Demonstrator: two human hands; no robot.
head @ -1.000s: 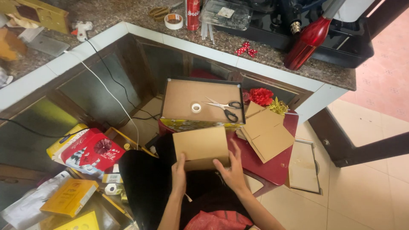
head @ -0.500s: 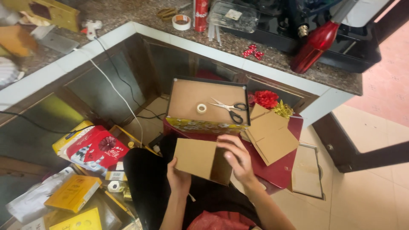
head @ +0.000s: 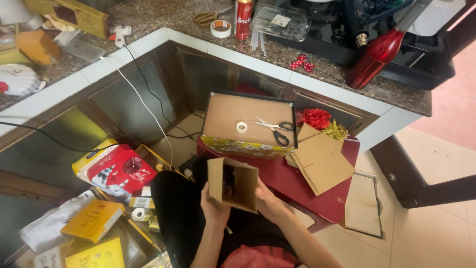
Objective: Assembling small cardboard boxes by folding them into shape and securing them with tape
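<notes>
Both of my hands hold a small brown cardboard box (head: 233, 182) above my lap, its open side turned up toward me with something dark inside. My left hand (head: 214, 204) grips its left wall from below. My right hand (head: 266, 201) cups its right side. Just beyond the box stands a larger floral-sided box (head: 248, 126) with a cardboard top. On that top lie a small roll of tape (head: 241, 127) and black-handled scissors (head: 272, 130).
Flat cardboard pieces (head: 322, 160) lie on a red stool (head: 307, 186) to the right, with a red flower (head: 316, 118) and gold bow (head: 336, 132) behind. Red gift box (head: 119, 171) and yellow books (head: 94, 219) sit at left. A granite counter (head: 163, 20) runs across the top.
The cardboard box has been turned in my hands from showing a flat face to showing its open inside. My hands have shifted to its two sides.
</notes>
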